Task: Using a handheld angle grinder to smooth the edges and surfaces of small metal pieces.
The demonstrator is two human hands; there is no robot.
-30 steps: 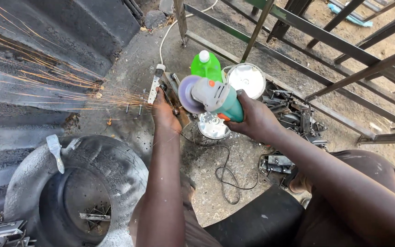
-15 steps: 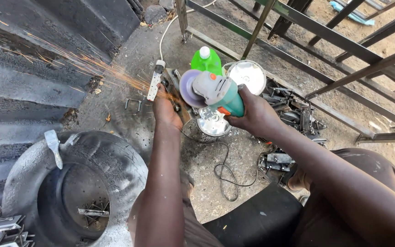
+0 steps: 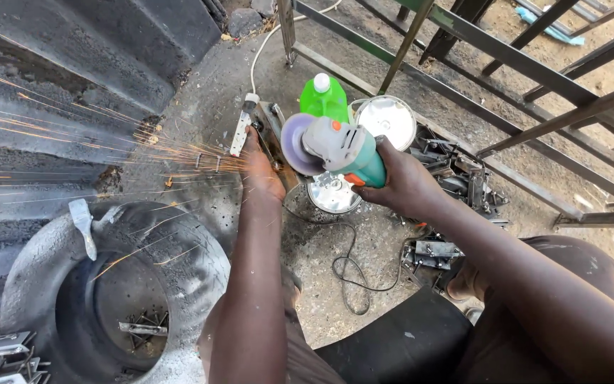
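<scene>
My right hand (image 3: 405, 186) grips a green and grey angle grinder (image 3: 346, 151); its disc (image 3: 297, 144) faces a flat metal piece (image 3: 273, 139) lying on the concrete. My left hand (image 3: 261, 173) presses down on that metal piece just left of the disc. Orange sparks (image 3: 72, 135) stream from the contact point leftward across the ground and the corrugated sheet. The grinder's black cord (image 3: 353, 274) loops on the floor below my hands.
A green plastic bottle (image 3: 325, 98) and two round tin lids (image 3: 386, 119) sit behind the grinder. An old tyre (image 3: 51, 284) holding metal scraps lies at lower left. A welded steel frame (image 3: 534, 78) runs along the right, with small metal parts (image 3: 456, 171) beside it.
The spark stream has grown long and fans farther left than half a second ago. Both hands stay at the same spot on the metal piece with the grinder.
</scene>
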